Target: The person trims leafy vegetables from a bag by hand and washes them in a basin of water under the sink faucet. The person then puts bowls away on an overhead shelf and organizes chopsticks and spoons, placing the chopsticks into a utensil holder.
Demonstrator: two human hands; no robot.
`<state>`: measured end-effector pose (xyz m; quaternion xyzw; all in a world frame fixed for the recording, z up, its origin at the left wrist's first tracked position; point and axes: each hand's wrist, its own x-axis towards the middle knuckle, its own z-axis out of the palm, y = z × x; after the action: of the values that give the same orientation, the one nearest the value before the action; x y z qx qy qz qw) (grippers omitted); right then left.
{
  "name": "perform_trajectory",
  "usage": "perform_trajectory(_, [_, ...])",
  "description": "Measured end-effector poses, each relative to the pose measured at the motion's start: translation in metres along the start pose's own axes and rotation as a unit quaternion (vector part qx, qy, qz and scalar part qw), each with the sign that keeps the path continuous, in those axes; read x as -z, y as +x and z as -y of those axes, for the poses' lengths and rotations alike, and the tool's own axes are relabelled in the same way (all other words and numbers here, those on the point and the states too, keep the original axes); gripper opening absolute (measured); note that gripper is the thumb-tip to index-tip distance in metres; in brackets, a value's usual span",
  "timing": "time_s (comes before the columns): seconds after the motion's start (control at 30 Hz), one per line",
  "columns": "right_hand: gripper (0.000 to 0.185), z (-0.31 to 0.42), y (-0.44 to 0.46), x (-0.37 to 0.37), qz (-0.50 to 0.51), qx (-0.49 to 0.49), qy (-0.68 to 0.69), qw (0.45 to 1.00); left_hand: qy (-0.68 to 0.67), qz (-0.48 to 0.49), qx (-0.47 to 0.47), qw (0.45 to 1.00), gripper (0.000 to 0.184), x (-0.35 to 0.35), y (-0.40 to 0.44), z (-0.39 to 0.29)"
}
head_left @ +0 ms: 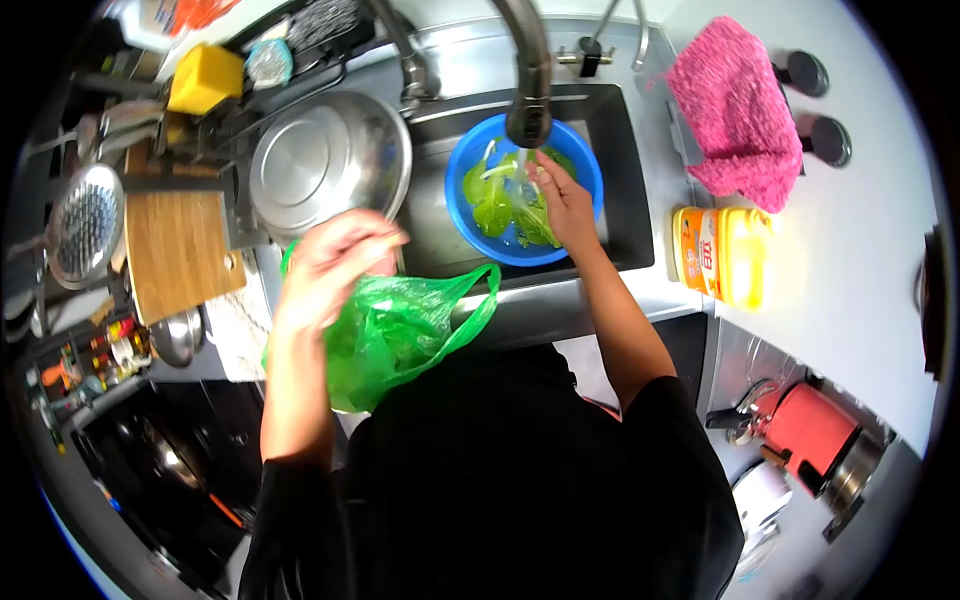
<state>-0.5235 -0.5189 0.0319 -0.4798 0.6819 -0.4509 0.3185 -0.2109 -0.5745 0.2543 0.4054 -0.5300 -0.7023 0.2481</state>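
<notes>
The right hand [566, 205] is held half curled at the running water [521, 168], beside leafy greens [490, 216] in a blue bowl [455, 188]. The left hand [335, 260], blurred and loosely bent, is seen beside a green bag [400, 318]. Whether anything is gripped by either cannot be told.

The bag [385, 325] is thin, glossy, crinkled plastic, the basin [515, 257] smooth plastic. The cloth [735, 115] looks rough and matt.
</notes>
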Motion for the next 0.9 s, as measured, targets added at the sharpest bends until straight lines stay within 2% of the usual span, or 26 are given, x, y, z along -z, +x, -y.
perform_trajectory(0.07, [0.055, -0.036, 0.000, -0.010, -0.014, 0.018, -0.212, 0.977, -0.046, -0.025, -0.132, 0.990, 0.019, 0.045, -0.059, -0.004])
perform_trajectory(0.13, [0.066, -0.067, -0.006, -0.004, 0.003, 0.059, -0.332, 0.941, -0.073, -0.088, -0.209, 0.971, 0.023, 0.079, -0.117, -0.005])
perform_trajectory(0.17, [0.063, 0.006, -0.009, 0.005, 0.051, -0.094, -0.358, 0.927, -0.084, -0.143, -0.219, 0.962, 0.024, 0.096, -0.149, 0.001])
perform_trajectory(0.2, [0.061, 0.005, -0.013, 0.008, 0.053, -0.061, -0.388, 0.918, -0.090, -0.204, -0.226, 0.948, 0.024, 0.113, -0.185, 0.014])
perform_trajectory(0.27, [0.049, 0.018, -0.018, 0.008, 0.077, -0.016, -0.369, 0.926, -0.137, -0.350, -0.187, 0.908, 0.020, 0.145, -0.257, 0.058])
perform_trajectory(0.33, [0.044, 0.041, -0.029, 0.010, 0.139, 0.027, -0.343, 0.929, -0.162, -0.525, -0.080, 0.832, 0.015, 0.155, -0.306, 0.102])
perform_trajectory(0.37, [0.042, 0.069, -0.036, 0.005, 0.148, 0.014, -0.314, 0.938, -0.128, -0.598, -0.015, 0.791, 0.010, 0.154, -0.322, 0.126])
perform_trajectory(0.4, [0.041, 0.098, -0.047, 0.000, 0.155, -0.002, -0.289, 0.945, -0.096, -0.640, 0.035, 0.761, 0.005, 0.155, -0.346, 0.165])
perform_trajectory(0.43, [0.039, 0.116, -0.055, -0.003, 0.163, 0.027, -0.273, 0.948, -0.092, -0.672, 0.098, 0.728, 0.004, 0.141, -0.354, 0.185])
perform_trajectory(0.5, [0.036, 0.149, -0.066, -0.016, 0.170, 0.046, -0.234, 0.956, -0.136, -0.635, 0.167, 0.742, 0.008, 0.128, -0.374, 0.246])
perform_trajectory(0.57, [0.034, 0.178, -0.068, -0.024, 0.183, 0.124, -0.193, 0.956, -0.154, -0.602, 0.225, 0.751, 0.012, 0.108, -0.361, 0.280])
perform_trajectory(0.63, [0.030, 0.197, -0.067, -0.032, 0.175, 0.162, -0.136, 0.962, -0.162, -0.568, 0.232, 0.773, 0.017, 0.095, -0.339, 0.318])
perform_trajectory(0.83, [0.028, 0.269, -0.068, -0.050, 0.228, 0.294, -0.166, 0.913, -0.231, -0.569, 0.245, 0.750, 0.023, 0.095, -0.275, 0.401])
perform_trajectory(0.9, [0.029, 0.285, -0.066, -0.052, 0.208, 0.338, -0.176, 0.901, -0.185, -0.590, 0.249, 0.745, 0.025, 0.095, -0.262, 0.421])
